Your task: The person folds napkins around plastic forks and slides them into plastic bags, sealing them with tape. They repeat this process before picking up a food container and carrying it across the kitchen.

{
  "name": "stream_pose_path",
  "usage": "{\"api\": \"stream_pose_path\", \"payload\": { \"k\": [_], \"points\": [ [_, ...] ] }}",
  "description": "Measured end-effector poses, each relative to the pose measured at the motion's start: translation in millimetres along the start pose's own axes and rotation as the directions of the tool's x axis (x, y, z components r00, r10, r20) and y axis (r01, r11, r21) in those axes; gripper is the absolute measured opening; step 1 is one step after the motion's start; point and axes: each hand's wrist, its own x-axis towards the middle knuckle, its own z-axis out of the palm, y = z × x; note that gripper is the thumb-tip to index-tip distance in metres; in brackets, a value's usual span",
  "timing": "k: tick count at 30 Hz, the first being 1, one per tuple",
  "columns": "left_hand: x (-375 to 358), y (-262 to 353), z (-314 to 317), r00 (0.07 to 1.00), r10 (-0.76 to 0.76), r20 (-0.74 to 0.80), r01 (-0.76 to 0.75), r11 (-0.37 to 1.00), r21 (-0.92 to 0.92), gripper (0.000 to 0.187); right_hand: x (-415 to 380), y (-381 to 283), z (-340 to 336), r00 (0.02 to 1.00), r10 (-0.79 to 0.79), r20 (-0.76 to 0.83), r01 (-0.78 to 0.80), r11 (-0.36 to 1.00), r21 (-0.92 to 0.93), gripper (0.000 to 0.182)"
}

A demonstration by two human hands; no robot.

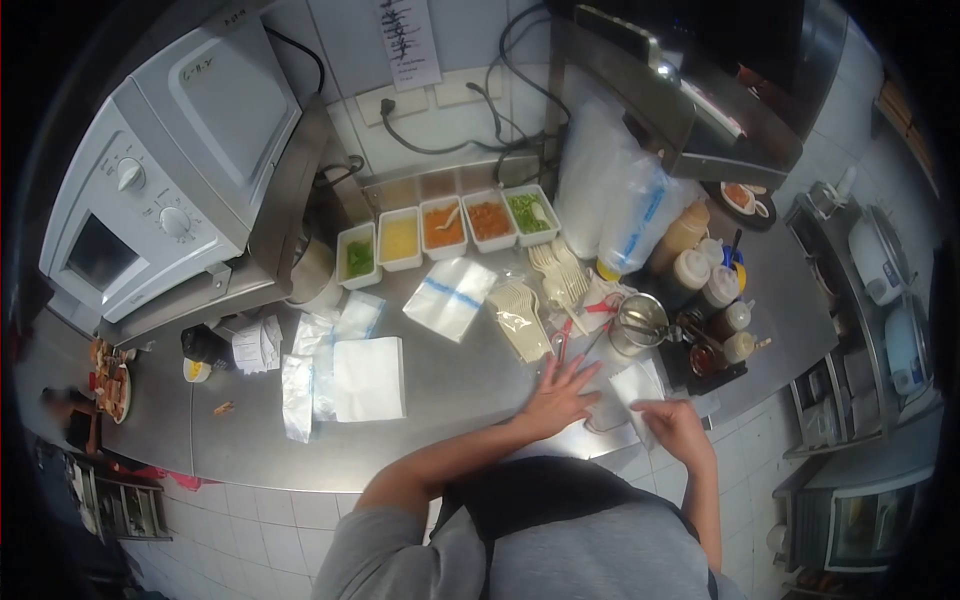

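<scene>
My left hand (pixel 558 402) lies on the steel counter with its fingers spread, holding nothing. Just beyond its fingertips is a slim metal tool with red on it (pixel 563 342), perhaps scissors. My right hand (pixel 680 430) has its fingers closed at the near edge of a flat white packet (pixel 638 388), which looks like a folded napkin or sleeve. In front of my hands are a wrapped bundle of beige plastic spoons (pixel 518 318) and some beige plastic forks (pixel 558 272). A metal canister (pixel 640 322) stands just past the white packet.
Several white food tubs (pixel 400 240) line the back. Sauce bottles (pixel 692 270) crowd the right, beside hanging plastic bags (pixel 625 200). White napkins (pixel 368 380) and a blue-striped pack (pixel 450 298) lie left. A microwave (pixel 170 180) sits raised at left; another person (pixel 75 415) is far left.
</scene>
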Motion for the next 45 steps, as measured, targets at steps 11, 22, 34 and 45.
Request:
{"api": "stream_pose_path", "payload": {
  "k": [11, 22, 34, 45],
  "points": [
    [-13, -67, -58, 0.919, -0.362, -0.158, 0.315, 0.912, -0.262, 0.056, 15, 18, 1, 0.998, 0.003, 0.059, -0.008, 0.996, 0.091, 0.024],
    [-52, -147, -83, 0.655, -0.652, -0.383, 0.751, 0.616, 0.236, 0.051, 35, 6, 14, 0.989, -0.073, 0.125, 0.065, 0.996, 0.067, 0.025],
    [-39, -174, -107, 0.247, -0.933, 0.263, 0.256, -0.199, -0.946, 0.035, 23, 6, 17, 0.991, -0.09, 0.098, 0.083, 0.994, 0.074, 0.025],
    [5, -56, -114, 0.841, -0.408, -0.355, 0.271, 0.886, -0.377, 0.029, 67, -11, 63, 0.99, -0.132, 0.053, 0.112, 0.953, 0.281, 0.028]
  ]
}}
